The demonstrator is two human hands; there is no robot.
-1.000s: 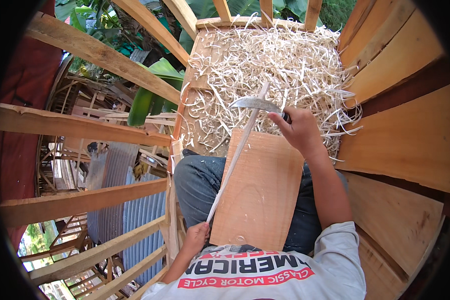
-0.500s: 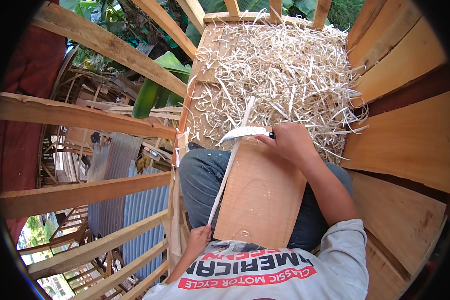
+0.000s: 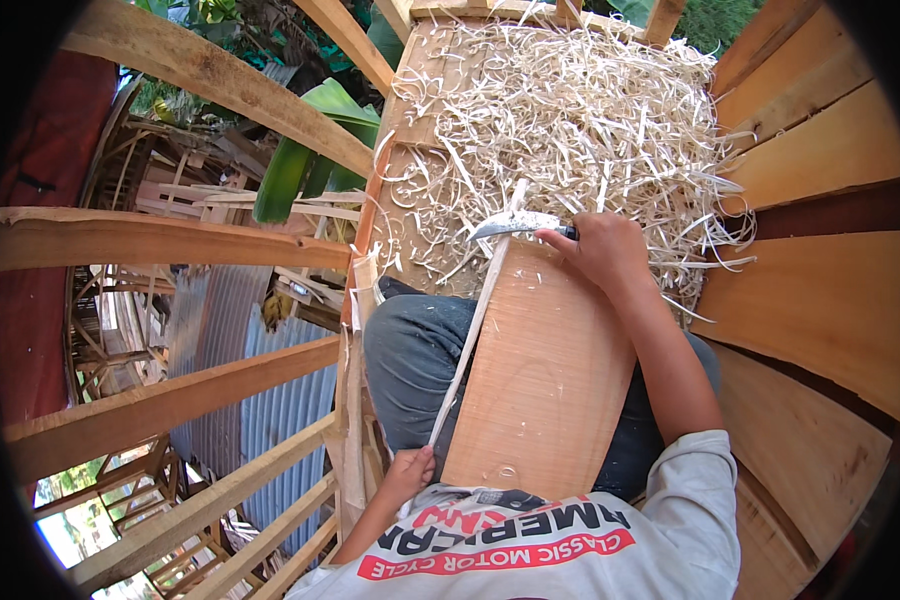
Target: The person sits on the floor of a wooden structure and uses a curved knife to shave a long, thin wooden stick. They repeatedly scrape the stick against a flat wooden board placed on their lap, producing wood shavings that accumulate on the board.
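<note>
Pale strip [image 3: 467, 345] pinched in left hand [image 3: 408, 473], angled off toward 1 o'clock; knife [image 3: 525, 223] clutched in right hand [image 3: 610, 250], pointed 9-ish.

thick layer of pale curly shavings [image 3: 590, 120] on wooden floor [image 3: 422, 128]

I see 2 items: knife [image 3: 519, 223], curved silvery blade, dark handle, held crosswise over the strip near its far end; pale wood strip [image 3: 468, 345], long, thin, slanting along the board's [image 3: 545, 390] left edge.
</note>
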